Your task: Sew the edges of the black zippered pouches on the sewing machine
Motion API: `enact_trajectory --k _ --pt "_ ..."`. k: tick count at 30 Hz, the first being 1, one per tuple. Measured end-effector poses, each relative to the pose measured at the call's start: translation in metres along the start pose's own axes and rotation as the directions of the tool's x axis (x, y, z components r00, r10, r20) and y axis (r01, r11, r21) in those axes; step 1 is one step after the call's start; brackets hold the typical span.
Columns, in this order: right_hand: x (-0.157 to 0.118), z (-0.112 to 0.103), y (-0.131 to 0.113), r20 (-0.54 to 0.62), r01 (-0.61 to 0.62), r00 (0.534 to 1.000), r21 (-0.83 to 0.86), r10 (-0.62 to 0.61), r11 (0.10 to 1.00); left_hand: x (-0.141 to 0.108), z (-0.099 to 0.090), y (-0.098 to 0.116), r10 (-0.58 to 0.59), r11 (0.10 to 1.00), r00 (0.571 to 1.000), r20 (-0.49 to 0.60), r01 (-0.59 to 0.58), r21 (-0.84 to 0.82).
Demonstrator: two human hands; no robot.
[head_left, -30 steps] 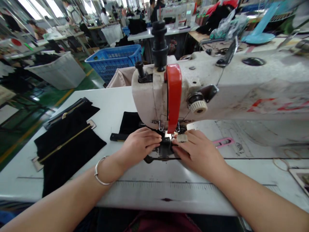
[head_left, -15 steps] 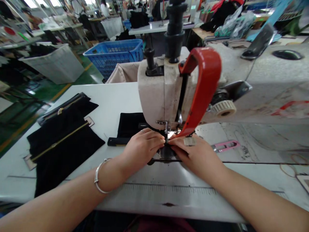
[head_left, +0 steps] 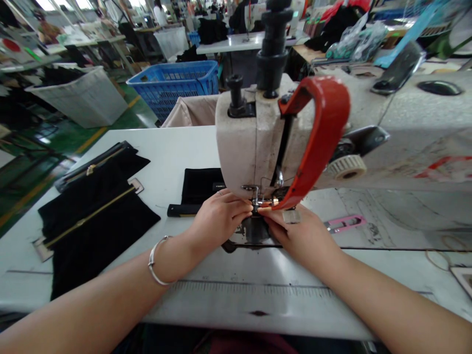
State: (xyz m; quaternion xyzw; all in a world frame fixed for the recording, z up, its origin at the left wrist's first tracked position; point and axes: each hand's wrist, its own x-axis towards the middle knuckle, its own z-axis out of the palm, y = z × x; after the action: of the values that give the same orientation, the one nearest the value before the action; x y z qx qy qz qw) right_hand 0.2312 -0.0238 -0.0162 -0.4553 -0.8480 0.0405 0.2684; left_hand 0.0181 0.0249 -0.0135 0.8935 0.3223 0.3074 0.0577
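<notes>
Under the head of a white sewing machine (head_left: pixel 236 137) with a red guard (head_left: pixel 332 118), both hands meet at the needle. My left hand (head_left: pixel 223 214) is closed, its fingertips pinching the edge of a black fabric piece (head_left: pixel 201 182) just left of the presser foot. That piece lies flat, with a small label and a folded strip along its near side. My right hand (head_left: pixel 298 228) pinches the same work from the right, fingers closed close to the foot. The exact edge between the fingertips is mostly hidden.
Black fabric pieces with gold zippers (head_left: pixel 99 211) lie at the table's left. Pink thread snips (head_left: pixel 346 222) rest right of my right hand. A printed ruler (head_left: pixel 250 286) runs along the front. Beyond the table stand a blue basket (head_left: pixel 173 83) and a white bin (head_left: pixel 84 96).
The black fabric and both hands have shifted very slightly away from me at the needle. The view has moved a little, and the grip looks the same.
</notes>
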Motion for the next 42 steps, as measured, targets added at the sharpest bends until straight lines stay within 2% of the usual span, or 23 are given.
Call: enact_trajectory --k 14,25,28,35,39,42 --pt "0.000 0.003 0.000 0.004 -0.008 1.000 0.034 0.008 0.999 0.000 0.000 0.001 -0.059 0.998 0.998 0.019 0.059 0.014" --pt "0.004 0.006 -0.006 0.040 -0.090 0.996 0.138 0.086 0.986 -0.005 0.001 -0.005 -0.027 0.998 1.000 0.013 0.027 0.053" --pt "0.005 0.009 -0.006 0.033 -0.070 0.997 0.083 0.067 0.994 -0.009 0.003 -0.009 0.005 0.999 1.000 0.019 -0.005 0.043" --pt "0.004 0.015 -0.003 0.007 -0.062 0.998 0.027 0.062 0.998 -0.011 0.011 -0.019 -0.020 0.997 1.000 0.007 0.019 0.076" --pt "0.003 0.016 -0.001 -0.039 -0.035 0.999 0.025 0.036 0.999 -0.007 0.004 -0.018 -0.033 0.986 0.995 0.089 0.019 0.164" --pt "0.000 0.012 0.001 -0.094 0.002 0.996 0.052 0.003 0.999 -0.018 -0.015 0.005 -0.195 0.947 0.956 0.219 0.126 0.294"
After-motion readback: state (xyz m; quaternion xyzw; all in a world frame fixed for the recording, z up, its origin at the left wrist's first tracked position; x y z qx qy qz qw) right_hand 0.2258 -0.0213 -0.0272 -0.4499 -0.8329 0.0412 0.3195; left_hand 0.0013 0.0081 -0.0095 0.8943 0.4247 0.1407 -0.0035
